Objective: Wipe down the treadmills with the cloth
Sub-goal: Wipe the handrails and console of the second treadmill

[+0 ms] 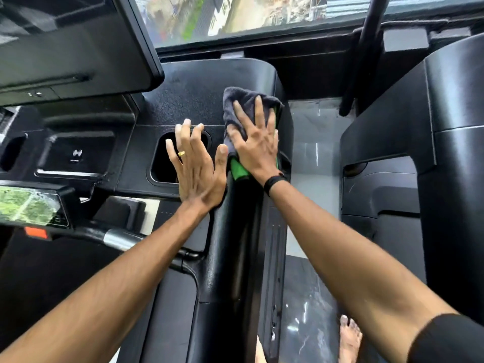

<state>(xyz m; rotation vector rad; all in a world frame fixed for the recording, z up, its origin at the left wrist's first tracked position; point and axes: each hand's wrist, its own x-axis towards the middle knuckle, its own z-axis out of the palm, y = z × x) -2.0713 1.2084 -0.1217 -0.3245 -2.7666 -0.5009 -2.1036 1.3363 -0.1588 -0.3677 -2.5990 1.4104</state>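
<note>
Head view, frame centre: right hand (pixel 255 145) flat, fingers spread, pressing a dark grey soft cloth with a green underside (pixel 245 106) onto the black textured plastic treadmill console (pixel 193 98). Left hand (pixel 196 163) relaxed, fingers straight, resting beside an empty cup recess (pixel 163 163), grasping nothing. Judgement: cloth light, limp, bunches easily; palm pressure at its middle suits it.

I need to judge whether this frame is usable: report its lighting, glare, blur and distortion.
Head view: daylight enters through the window; wide-angle lens bends the treadmill console edges; bright reflections on the small screen and glossy floor; right hand pressing the cloth and left hand are sharp; frame corners soften.
</note>
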